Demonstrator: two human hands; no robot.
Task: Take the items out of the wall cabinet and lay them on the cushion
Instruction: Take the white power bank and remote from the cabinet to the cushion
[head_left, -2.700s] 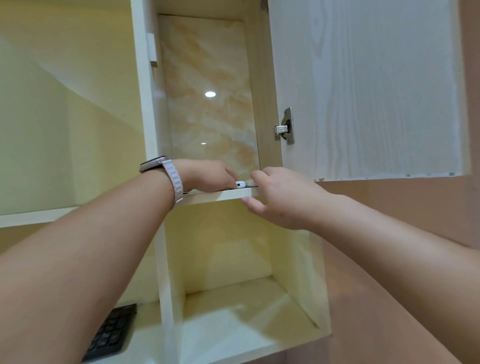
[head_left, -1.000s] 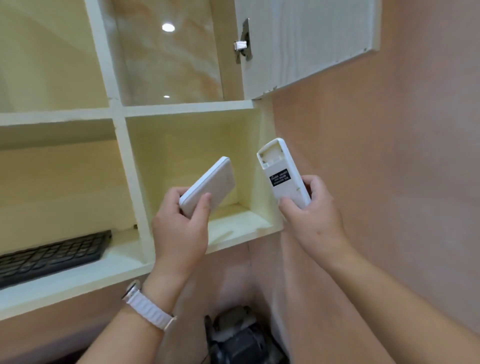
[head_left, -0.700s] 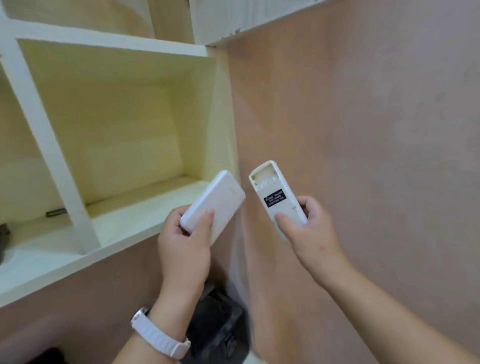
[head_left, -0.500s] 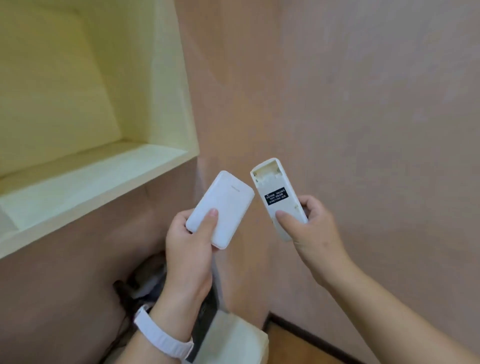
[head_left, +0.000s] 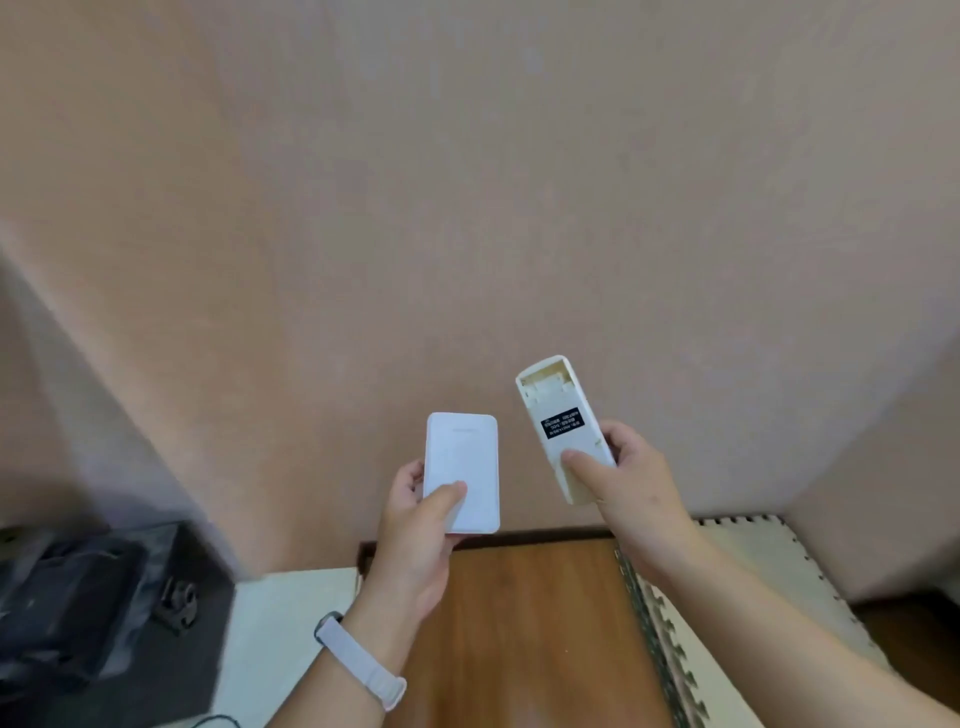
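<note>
My left hand (head_left: 415, 540) grips a flat white rectangular device (head_left: 462, 467), held upright with the thumb across its lower face. My right hand (head_left: 628, 483) grips a white remote control (head_left: 563, 421), its back turned to me, with a black label and an open battery bay at the top. Both items hover side by side in front of a pink wall, a short gap between them. A pale cushion mat (head_left: 769, 577) with a notched edge lies on the floor at the lower right. The wall cabinet is out of view.
A pink wall (head_left: 467, 208) fills most of the view. Brown wooden floor (head_left: 524, 623) shows below my hands. A white low surface (head_left: 280, 644) sits at the lower left, with dark equipment (head_left: 78, 592) beside it. A white watch band wraps my left wrist.
I took both items from the cabinet shelf and lowered them. The view has swung right and down, so the cabinet has left the view and the floor and mat have appeared.
</note>
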